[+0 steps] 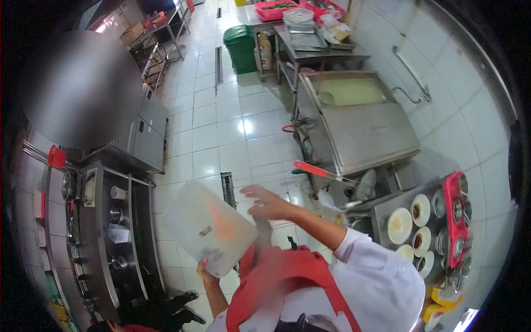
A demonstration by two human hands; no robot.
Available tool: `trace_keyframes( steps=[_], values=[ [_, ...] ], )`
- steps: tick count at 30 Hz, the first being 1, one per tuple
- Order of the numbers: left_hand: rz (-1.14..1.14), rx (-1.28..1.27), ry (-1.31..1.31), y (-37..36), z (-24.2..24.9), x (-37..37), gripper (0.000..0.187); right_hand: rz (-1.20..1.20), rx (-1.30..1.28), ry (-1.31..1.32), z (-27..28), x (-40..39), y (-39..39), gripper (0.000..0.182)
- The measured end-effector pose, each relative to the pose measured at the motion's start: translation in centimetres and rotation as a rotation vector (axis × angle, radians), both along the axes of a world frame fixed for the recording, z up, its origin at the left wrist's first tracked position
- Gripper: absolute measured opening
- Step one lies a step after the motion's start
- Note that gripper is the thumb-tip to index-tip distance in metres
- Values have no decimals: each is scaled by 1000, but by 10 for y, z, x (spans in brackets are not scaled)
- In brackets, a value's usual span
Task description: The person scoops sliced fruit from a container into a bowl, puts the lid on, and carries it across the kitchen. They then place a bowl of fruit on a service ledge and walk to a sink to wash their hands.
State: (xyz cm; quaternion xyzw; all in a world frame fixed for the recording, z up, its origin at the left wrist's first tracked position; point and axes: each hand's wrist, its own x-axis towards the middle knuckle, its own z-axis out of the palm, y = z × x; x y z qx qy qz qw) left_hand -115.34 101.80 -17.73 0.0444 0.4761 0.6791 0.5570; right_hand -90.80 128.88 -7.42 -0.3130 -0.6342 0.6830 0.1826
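A large translucent plastic container (213,227) is tilted in front of my red apron. Something orange shows through its wall. My left hand (208,271) grips the container at its lower edge, with the fingers partly hidden by it. On the other side, my right hand (268,203) is raised beside the container's upper right edge, with its fingers apart and nothing in it.
A steel counter with a pale liquid basin (354,91) stands at the right. Nearer are white bowls (399,226) and a red tray (456,218). Steel shelving (110,232) is at the left, a green bin (240,48) ahead. Another person's feet (185,310) show at the lower left.
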Motion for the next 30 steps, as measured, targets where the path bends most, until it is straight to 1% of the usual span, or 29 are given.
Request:
trace_keyframes(
  steps=[1, 2, 3, 4, 6, 8, 10, 11, 12, 13, 15, 16, 17, 18, 19, 21, 22, 25, 26, 27, 28, 30],
  values=[
    [40, -27, 13, 22, -7, -15, 61, -32, -77, 0, -17, -13, 20, 63],
    [76, -24, 27, 61, -15, -32, 60, -69, -125, 3, -36, -25, 49, 59],
    [60, 29, 83, 94, -10, -45, 59, -111, -196, -73, -50, -35, 74, 58],
    [58, 56, 78, 125, -15, -65, 59, -158, -273, -148, -60, -43, 93, 58],
    [43, 100, -10, 188, -27, -101, 60, -194, -289, -248, -61, -53, 130, 57],
    [73, 116, -35, 259, -33, -136, 60, -244, -338, -209, -60, -59, 165, 57],
    [97, 126, -44, 333, -30, -171, 60, -305, -294, -317, -69, -66, 209, 55],
    [119, 136, -34, 370, -25, -184, 60, -314, -291, -307, -77, -69, 232, 55],
    [143, 150, -22, 406, -21, -203, 60, -354, -287, -365, -86, -74, 258, 53],
    [136, 165, -14, 443, -19, -223, 60, -394, -278, -424, -98, -82, 291, 51],
    [124, 285, -54, 501, -23, -252, 60, -427, -242, -448, -112, -100, 363, 49],
    [145, 268, -53, 523, -25, -268, 60, -444, -225, -483, -121, -109, 394, 46],
    [161, 190, -1, 543, -22, -284, 60, -413, -123, -465, -149, -118, 436, 45],
    [187, 132, 41, 570, -21, -293, 59, -413, -188, -413, -130, -136, 472, 44],
    [238, 139, 39, 598, -24, -301, 59, -407, -240, -352, -108, -167, 518, 43],
    [283, 171, 63, 633, -23, -330, 59, -346, -148, -288, -126, -223, 611, 40],
    [310, 160, 65, 653, -22, -343, 59, -330, -118, -229, -124, -257, 654, 38],
    [345, 76, 0, 705, -28, -371, 58, -229, -49, -111, -104, -361, 770, 34],
    [360, 56, 25, 725, -34, -382, 59, -162, 3, -124, -80, -392, 803, 32],
    [376, 39, 53, 748, -41, -394, 59, -147, -3, -82, -78, -419, 838, 33],
    [396, 36, 56, 771, -50, -406, 59, -101, 15, 48, -76, -441, 870, 36],
    [351, 33, 10, 813, -68, -433, 59, -75, 78, 54, -108, -475, 941, 36]
  ],
)
